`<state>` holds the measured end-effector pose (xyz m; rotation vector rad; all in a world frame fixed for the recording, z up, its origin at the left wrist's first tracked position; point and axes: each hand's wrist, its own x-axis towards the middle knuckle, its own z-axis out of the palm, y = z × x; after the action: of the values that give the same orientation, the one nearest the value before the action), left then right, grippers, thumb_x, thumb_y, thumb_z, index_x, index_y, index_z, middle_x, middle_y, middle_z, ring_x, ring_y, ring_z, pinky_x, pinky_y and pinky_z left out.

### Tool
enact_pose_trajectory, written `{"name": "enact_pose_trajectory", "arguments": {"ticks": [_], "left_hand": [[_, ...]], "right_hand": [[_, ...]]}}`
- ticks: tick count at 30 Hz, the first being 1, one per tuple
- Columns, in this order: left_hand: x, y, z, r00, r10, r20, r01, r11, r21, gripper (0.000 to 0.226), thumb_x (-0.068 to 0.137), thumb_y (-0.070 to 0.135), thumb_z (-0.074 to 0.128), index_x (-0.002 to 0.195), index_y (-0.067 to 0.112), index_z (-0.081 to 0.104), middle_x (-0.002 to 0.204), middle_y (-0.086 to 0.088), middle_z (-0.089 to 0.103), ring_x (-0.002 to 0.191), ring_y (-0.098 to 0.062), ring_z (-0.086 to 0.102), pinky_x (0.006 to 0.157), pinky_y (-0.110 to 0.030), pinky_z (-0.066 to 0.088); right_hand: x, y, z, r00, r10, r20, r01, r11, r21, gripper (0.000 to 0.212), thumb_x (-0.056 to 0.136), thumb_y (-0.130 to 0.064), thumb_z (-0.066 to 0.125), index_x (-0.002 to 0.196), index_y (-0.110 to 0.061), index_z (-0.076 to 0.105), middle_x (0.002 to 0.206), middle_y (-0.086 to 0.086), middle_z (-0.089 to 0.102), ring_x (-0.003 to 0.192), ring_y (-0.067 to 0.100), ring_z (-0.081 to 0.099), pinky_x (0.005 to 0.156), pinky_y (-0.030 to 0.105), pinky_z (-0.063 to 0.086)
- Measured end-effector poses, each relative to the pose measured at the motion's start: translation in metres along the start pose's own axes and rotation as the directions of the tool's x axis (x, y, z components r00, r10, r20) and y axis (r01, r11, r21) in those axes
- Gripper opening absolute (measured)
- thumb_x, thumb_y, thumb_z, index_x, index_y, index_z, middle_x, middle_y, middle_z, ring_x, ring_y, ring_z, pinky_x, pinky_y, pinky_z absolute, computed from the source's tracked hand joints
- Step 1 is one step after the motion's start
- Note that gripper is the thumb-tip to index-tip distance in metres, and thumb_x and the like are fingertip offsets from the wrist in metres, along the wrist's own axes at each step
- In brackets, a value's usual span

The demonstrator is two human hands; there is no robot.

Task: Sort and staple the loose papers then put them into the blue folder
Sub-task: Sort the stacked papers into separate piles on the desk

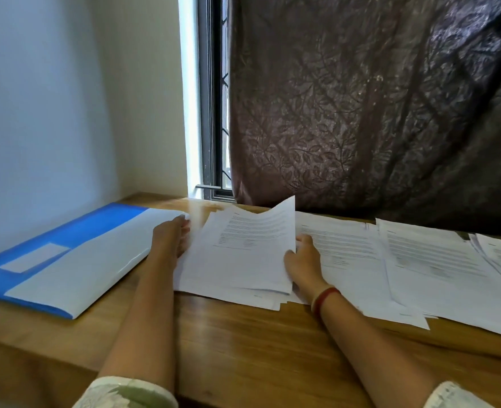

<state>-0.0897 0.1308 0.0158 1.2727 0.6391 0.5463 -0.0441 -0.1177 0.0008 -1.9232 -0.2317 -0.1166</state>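
Observation:
A stack of printed white papers [240,254] lies in the middle of the wooden table [243,334]. My left hand [169,237] grips its left edge and my right hand [300,260] grips its right edge, so the top sheets are lifted and bowed. The blue folder [51,260] lies flat to the left, with a white sheet covering much of it. More loose papers [420,266] are spread in overlapping piles to the right. No stapler is in view.
A dark patterned curtain [375,113] hangs behind the table at the right. A window frame [211,113] and a white wall [51,113] stand at the back left. A red bangle [324,298] circles my right wrist.

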Motion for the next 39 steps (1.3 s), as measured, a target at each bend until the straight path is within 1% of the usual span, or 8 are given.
{"name": "enact_pose_trajectory", "arguments": {"ticks": [7,11,18,21,27,31,33,39], "left_hand": [[-0.015,-0.004,0.02,0.975,0.194,0.108,-0.209,0.635,0.744,0.042,0.098,0.033,0.052,0.127,0.004,0.059,0.127,-0.015,0.061,0.114,-0.03,0.057,0.097,-0.037,0.042],[-0.016,-0.01,0.022,0.956,0.205,0.211,-0.283,0.454,0.845,0.025,0.095,0.034,0.057,0.103,0.012,0.063,0.114,-0.011,0.066,0.095,-0.021,0.058,0.085,-0.03,0.043],[-0.025,-0.015,0.025,0.934,0.257,0.247,-0.306,0.22,0.926,0.062,0.091,0.032,0.063,0.142,0.009,0.036,0.142,-0.012,0.048,0.127,-0.029,0.048,0.101,-0.035,0.039],[-0.02,-0.011,0.029,0.955,0.202,0.219,-0.268,0.266,0.926,0.059,0.094,0.036,0.061,0.141,0.008,0.04,0.142,-0.011,0.048,0.128,-0.026,0.047,0.102,-0.033,0.037],[-0.003,0.014,0.035,0.981,0.136,0.138,-0.184,0.428,0.885,0.053,0.091,0.038,0.065,0.131,0.005,0.051,0.131,-0.011,0.054,0.123,-0.028,0.05,0.104,-0.035,0.039],[0.071,0.011,0.027,0.86,-0.11,0.498,-0.303,0.676,0.672,0.042,0.085,0.035,0.073,0.11,0.007,0.055,0.111,-0.009,0.059,0.099,-0.027,0.057,0.105,-0.036,0.039],[0.084,0.015,0.016,0.939,-0.149,0.31,-0.115,0.714,0.691,0.079,0.058,0.055,0.086,0.118,0.012,0.054,0.117,-0.01,0.059,0.107,-0.03,0.058,0.108,-0.042,0.04],[0.024,0.032,0.023,0.973,-0.167,0.161,0.011,0.727,0.687,0.072,0.081,0.048,0.073,0.134,0.007,0.05,0.128,-0.009,0.058,0.113,-0.025,0.056,0.105,-0.037,0.042]], "right_hand": [[-0.013,0.0,-0.005,0.978,-0.202,0.056,0.201,0.835,-0.513,0.03,0.098,-0.029,0.052,0.126,-0.017,0.049,0.125,0.001,0.059,0.098,0.012,0.057,0.08,0.017,0.042],[-0.014,0.003,-0.005,0.968,-0.229,0.099,0.233,0.693,-0.682,0.038,0.096,-0.044,0.051,0.125,-0.02,0.051,0.127,-0.001,0.058,0.112,0.017,0.056,0.099,0.031,0.043],[-0.014,0.0,-0.005,0.948,-0.281,0.152,0.302,0.632,-0.713,0.053,0.098,-0.053,0.038,0.142,-0.023,0.04,0.157,0.005,0.025,0.14,0.024,0.032,0.117,0.04,0.021],[-0.019,0.002,0.003,0.923,-0.231,0.307,0.383,0.613,-0.691,0.052,0.099,-0.055,0.032,0.138,-0.022,0.044,0.149,0.005,0.038,0.137,0.025,0.036,0.119,0.047,0.01],[-0.024,0.003,0.014,0.901,-0.206,0.382,0.423,0.612,-0.669,0.051,0.099,-0.053,0.033,0.131,-0.016,0.048,0.132,0.006,0.052,0.12,0.024,0.049,0.105,0.036,0.038],[-0.022,0.008,0.015,0.905,-0.194,0.379,0.409,0.639,-0.652,0.051,0.099,-0.054,0.034,0.132,-0.018,0.047,0.132,0.004,0.051,0.12,0.023,0.048,0.1,0.035,0.041],[-0.02,0.009,0.015,0.905,-0.196,0.378,0.409,0.643,-0.647,0.05,0.099,-0.053,0.034,0.131,-0.018,0.048,0.132,0.005,0.05,0.12,0.023,0.047,0.1,0.035,0.041],[-0.019,0.007,0.016,0.903,-0.206,0.378,0.417,0.634,-0.651,0.049,0.099,-0.053,0.034,0.132,-0.019,0.046,0.134,0.004,0.048,0.122,0.023,0.045,0.102,0.034,0.04]]}}
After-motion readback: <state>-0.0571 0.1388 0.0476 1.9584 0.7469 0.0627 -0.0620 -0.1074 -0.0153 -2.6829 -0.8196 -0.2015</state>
